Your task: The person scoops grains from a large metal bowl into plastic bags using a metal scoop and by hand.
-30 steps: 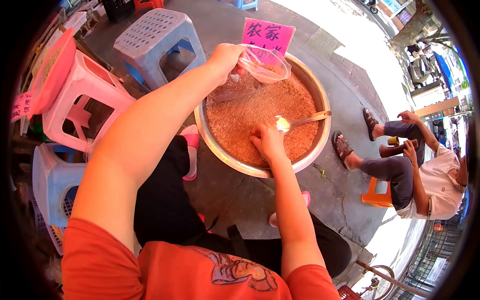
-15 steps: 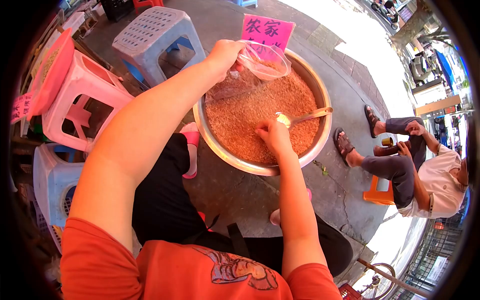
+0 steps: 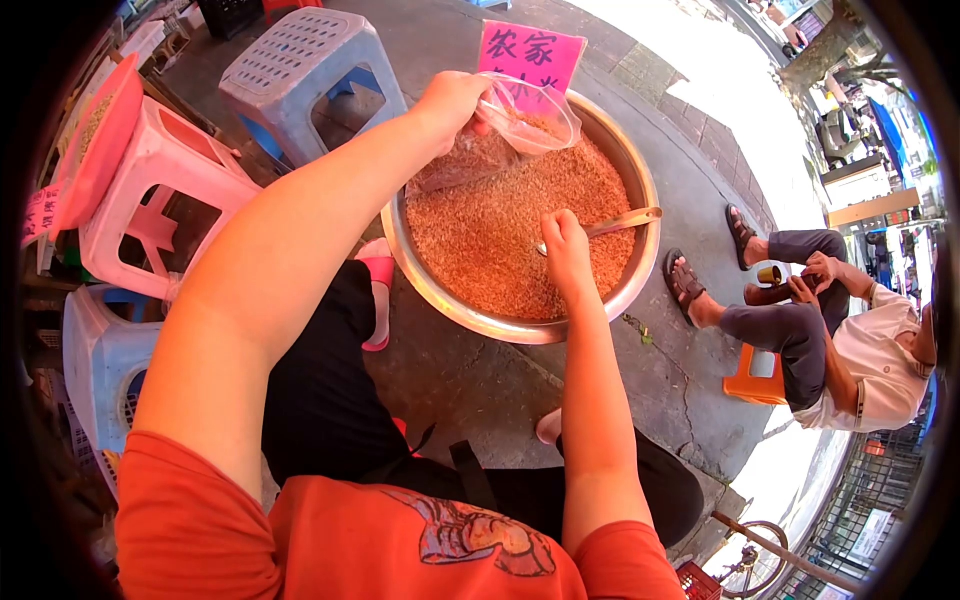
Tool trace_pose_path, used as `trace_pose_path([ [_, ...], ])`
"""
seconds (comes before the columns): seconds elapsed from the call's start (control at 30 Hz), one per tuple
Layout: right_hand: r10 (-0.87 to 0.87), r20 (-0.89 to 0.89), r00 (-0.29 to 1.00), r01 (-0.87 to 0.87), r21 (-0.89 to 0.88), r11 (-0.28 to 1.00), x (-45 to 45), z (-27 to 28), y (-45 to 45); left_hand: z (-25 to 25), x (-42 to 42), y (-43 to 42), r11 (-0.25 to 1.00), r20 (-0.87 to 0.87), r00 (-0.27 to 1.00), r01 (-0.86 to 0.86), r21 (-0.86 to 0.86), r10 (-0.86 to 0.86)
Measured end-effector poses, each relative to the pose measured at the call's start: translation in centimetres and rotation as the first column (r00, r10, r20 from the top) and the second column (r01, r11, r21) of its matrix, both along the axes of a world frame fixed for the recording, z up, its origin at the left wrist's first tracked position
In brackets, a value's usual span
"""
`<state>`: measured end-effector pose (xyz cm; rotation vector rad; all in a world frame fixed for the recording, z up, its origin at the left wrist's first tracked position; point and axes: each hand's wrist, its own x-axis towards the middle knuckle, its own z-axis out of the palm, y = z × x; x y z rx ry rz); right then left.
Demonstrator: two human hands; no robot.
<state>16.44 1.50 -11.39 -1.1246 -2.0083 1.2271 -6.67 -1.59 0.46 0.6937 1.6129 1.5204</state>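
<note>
Red tray, holding pale grains, at the far left, at the pink stool. Light-blue stool, nearer, beside it. Grey-blue stool, perforated top, farther off. Left hand: fingers closed on the gathered edge of a clear plastic bag, part-filled with reddish grain, its mouth open to the right, above the basin's left far side. Metal basin, on the ground, holding loose reddish grain. Pink sign, handwritten, upright at the far side. Right hand: fingers bunched, over the grain by the bowl of a spoon; contact or contents cannot be told. Orange stool and seated person, right.
</note>
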Motion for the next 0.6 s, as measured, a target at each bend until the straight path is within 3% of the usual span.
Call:
trace_pose_path([
  [0.2, 0.016, -0.253, 0.967, -0.076, -0.23, 0.97, 0.1, 0.7, 0.6, -0.1, 0.0, 0.1, 0.999, 0.002, 1.0, -0.01, -0.04, 0.01],
  [0.4, -0.029, -0.217, 0.976, -0.061, -0.4, 0.915, -0.2, 1.6, 0.5, -0.2, 0.0, 0.2, 1.0, 0.032, 0.999, -0.021, -0.017, 0.022],
  [0.6, -0.088, -0.387, 0.918, -0.155, -0.553, 0.818, -0.6, 2.6, -0.5, -0.5, -0.1, 0.5, 1.0, 0.074, 0.997, -0.029, 0.001, 0.029],
])
